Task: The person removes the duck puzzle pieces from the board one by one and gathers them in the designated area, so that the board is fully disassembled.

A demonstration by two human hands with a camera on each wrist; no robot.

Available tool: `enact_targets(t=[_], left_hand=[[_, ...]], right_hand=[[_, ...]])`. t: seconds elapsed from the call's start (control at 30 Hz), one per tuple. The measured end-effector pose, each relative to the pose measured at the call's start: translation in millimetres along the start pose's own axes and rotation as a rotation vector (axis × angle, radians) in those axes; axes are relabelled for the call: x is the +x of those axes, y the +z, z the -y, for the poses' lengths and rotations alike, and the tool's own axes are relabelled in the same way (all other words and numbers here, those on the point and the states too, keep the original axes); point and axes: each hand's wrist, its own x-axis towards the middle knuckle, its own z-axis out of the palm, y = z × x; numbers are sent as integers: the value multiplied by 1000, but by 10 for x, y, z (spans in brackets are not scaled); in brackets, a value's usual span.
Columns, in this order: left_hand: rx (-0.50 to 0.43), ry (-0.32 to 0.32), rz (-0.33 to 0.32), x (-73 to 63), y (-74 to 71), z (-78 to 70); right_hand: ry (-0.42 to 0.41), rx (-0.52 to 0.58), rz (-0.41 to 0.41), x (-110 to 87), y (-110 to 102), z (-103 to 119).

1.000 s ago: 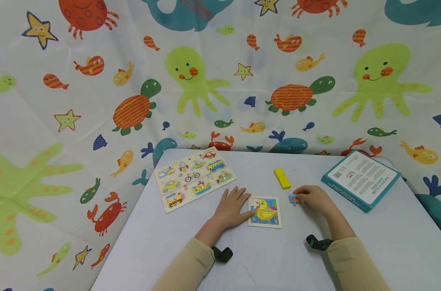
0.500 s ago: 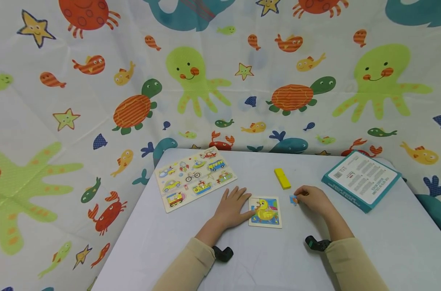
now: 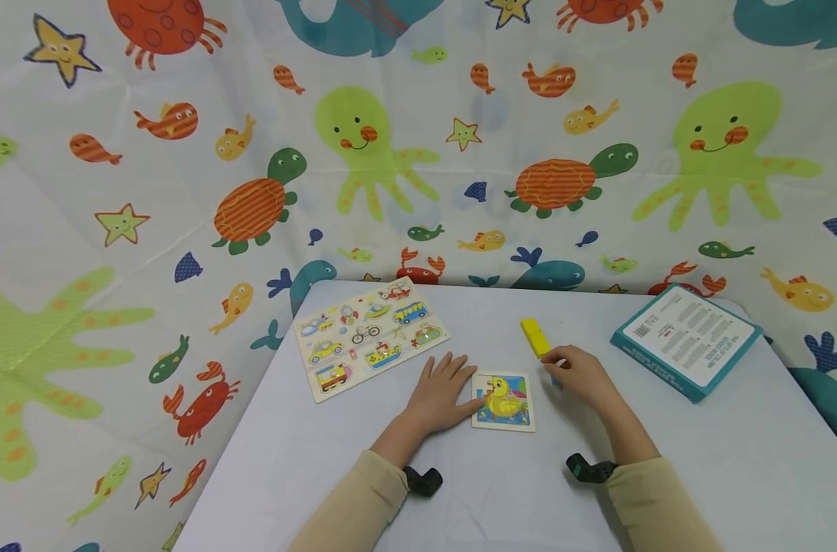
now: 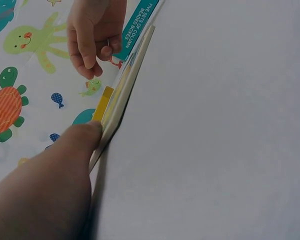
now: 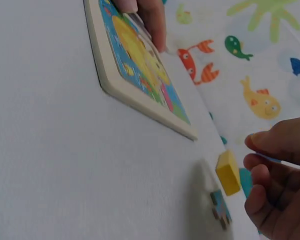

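Note:
My left hand (image 3: 438,395) lies flat with fingers spread, its thumb over the left edge of a small square duck puzzle (image 3: 515,418). In the left wrist view the thumb (image 4: 82,137) presses on the puzzle's rim. My right hand (image 3: 580,376) is just right of the puzzle, with fingers loosely bent and a gap between thumb and index finger. A small blue puzzle piece (image 5: 221,209) lies on the table below those fingers; in the head view the right hand mostly hides it. Close beyond the right fingertips is a yellow block (image 3: 534,337).
A larger wooden vehicle puzzle board (image 3: 346,313) lies at the back left. At the back right is a teal and white box (image 3: 687,337). Behind the white table (image 3: 501,491) hangs a cloth (image 3: 453,192) printed with sea animals.
My right hand lets go of the puzzle piece and shifts slightly left and away from me, toward the yellow block. The left hand and the duck puzzle keep their places.

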Motion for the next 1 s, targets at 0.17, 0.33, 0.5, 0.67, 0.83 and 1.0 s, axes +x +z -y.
enact_targets(t=[0.17,0.33,0.5,0.67,0.83,1.0], left_hand=[[-20,18,-20,0,-1,18],[-60,46,-52,3,20,47],[-71,74,-72,4,36,55],[-46,86,-54,2,42,44],[-38,77,-38,-4,36,40],[-43,79,-37,5,41,45]], right_hand=[[-36,10,14,19,139,199],[-90,22,56,70,297,318],[-164,13,92,115,423,369],[-216,3,90,147,524,389],[-221,-10,113,178,578,379],[-205,-20,144,212,606,359]])
